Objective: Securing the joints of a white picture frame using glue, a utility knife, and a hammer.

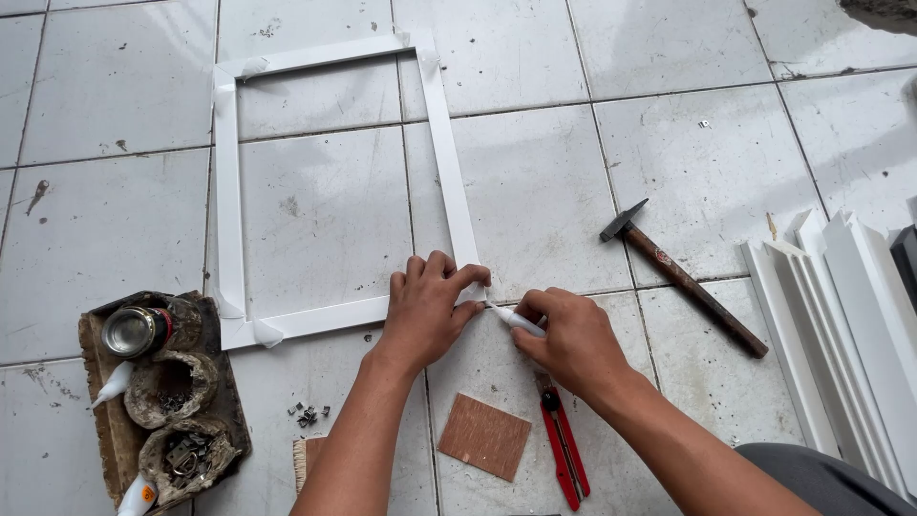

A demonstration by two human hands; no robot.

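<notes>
- Head view: a white frame (229,191) lies flat on the tile floor (688,143).
- The left hand (425,306) presses down on the frame's near right corner, fingers bent over it.
- The right hand (573,339) grips a small white tube (516,320), its tip touching that corner.
- A hammer (683,277) lies to the right, well apart.
- A red cutter (564,444) and a brown square (484,436) lie near the arms.
- A tray (100,420) of small bits sits at the left.
</notes>
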